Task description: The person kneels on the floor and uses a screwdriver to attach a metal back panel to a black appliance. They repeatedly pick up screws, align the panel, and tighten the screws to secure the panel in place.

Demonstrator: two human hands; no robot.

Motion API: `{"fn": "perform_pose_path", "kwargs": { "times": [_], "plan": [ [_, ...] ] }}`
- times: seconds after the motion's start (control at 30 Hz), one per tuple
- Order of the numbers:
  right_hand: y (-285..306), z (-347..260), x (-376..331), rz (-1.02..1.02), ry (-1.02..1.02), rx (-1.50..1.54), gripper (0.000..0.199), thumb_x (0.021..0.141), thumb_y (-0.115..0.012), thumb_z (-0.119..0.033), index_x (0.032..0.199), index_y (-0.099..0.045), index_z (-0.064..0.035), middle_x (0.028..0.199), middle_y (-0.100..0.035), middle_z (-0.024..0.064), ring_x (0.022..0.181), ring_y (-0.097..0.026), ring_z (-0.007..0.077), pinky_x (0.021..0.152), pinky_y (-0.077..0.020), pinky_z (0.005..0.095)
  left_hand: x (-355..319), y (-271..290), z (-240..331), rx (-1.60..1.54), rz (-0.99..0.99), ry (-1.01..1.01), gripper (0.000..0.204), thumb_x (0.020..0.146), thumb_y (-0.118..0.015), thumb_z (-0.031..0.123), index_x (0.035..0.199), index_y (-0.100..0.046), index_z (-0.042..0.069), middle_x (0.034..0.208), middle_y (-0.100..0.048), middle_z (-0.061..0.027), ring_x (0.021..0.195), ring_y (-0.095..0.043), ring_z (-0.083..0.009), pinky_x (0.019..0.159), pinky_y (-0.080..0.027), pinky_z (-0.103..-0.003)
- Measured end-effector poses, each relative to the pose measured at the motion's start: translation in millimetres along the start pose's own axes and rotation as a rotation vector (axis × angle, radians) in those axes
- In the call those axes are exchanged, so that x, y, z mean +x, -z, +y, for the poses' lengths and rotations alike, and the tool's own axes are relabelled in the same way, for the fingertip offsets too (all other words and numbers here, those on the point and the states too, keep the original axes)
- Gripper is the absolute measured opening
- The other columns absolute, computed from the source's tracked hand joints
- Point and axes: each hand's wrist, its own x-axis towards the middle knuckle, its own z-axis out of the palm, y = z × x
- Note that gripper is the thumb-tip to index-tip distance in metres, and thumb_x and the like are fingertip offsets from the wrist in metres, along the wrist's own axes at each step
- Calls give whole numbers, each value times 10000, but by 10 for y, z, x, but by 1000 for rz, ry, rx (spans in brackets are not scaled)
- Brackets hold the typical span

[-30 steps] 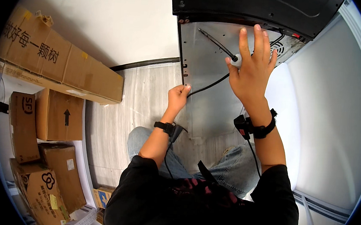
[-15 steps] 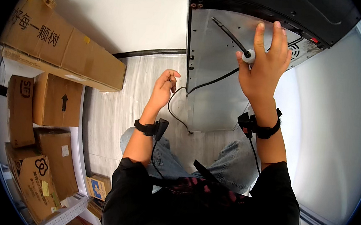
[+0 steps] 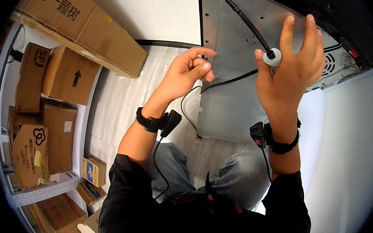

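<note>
A screwdriver (image 3: 249, 28) with a long black shaft and a white collar lies in my right hand (image 3: 287, 73). Its handle is hidden between thumb and palm, the other fingers reach out long, and the tip points to the far left. Beneath it is the grey metal panel (image 3: 225, 115) of a black-framed appliance. My left hand (image 3: 187, 73) hovers by the panel's left edge, index finger extended and the other fingers curled against the thumb. Whatever those curled fingers may hold is hidden. A black cable (image 3: 230, 79) runs across the panel below both hands.
Cardboard boxes (image 3: 65, 80) fill a white shelf (image 3: 45, 189) on the left, with a long carton (image 3: 113, 46) above. A white surface (image 3: 344, 149) curves along my right side. Round vent slots (image 3: 329, 65) mark the panel's right end. My knees (image 3: 245, 177) are close to its near edge.
My view has shifted, and the appliance sits higher and closer. The left hand has come up and right toward the panel, its index finger straightening. The right hand still has the screwdriver.
</note>
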Motion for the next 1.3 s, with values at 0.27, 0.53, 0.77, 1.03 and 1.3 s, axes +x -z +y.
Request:
{"fn": "perform_pose_path", "kwargs": {
  "times": [0.27, 0.53, 0.77, 1.03, 1.3],
  "plan": [
    [5, -9, -3, 14, -16, 31, 650, 805, -659, -334, 1368, -434, -100, 1483, -261, 127, 1335, -235, 345, 1038, -148, 509, 226, -208, -80, -102, 148, -121, 211, 952, -524, 165, 1103, -564, 23, 824, -671, -75, 694, -645, -145, 634, -472, -248],
    [1, 43, -95, 123, 29, 125, 689, 738, -693, -314, 1323, -443, -49, 1472, -285, 138, 1344, -236, 368, 966, -210, 625, 238, -295, -21, -160, 176, -91, 194, 946, -528, 152, 1083, -549, 16, 819, -666, -92, 688, -642, -155, 636, -473, -257],
    [290, -106, -517, -240, -307, 771, 396, 812, -685, -245, 1081, -507, -17, 1097, -588, 172, 963, -594, 257, 774, -437, 365, 174, -289, -79, -194, 127, -113, 291, 925, -573, 196, 1134, -508, 5, 814, -664, -94, 687, -637, -158, 651, -489, -267],
    [57, -83, -858, -594, -457, 954, 306, 826, -643, -117, 1041, -455, -7, 861, -582, 168, 758, -618, 233, 683, -471, 342, 64, -244, -88, -356, 133, -148, 207, 928, -573, 222, 1019, -533, 41, 841, -677, -106, 720, -666, -189, 640, -508, -273],
    [45, -35, -918, -738, -325, 1120, 369, 816, -597, -2, 1173, -510, 30, 1004, -643, 108, 948, -597, 154, 849, -447, 270, -2, -149, -106, -836, 172, -154, 274, 956, -496, 330, 889, -538, 68, 928, -665, -138, 828, -675, -238, 685, -545, -309]
  ]
}}
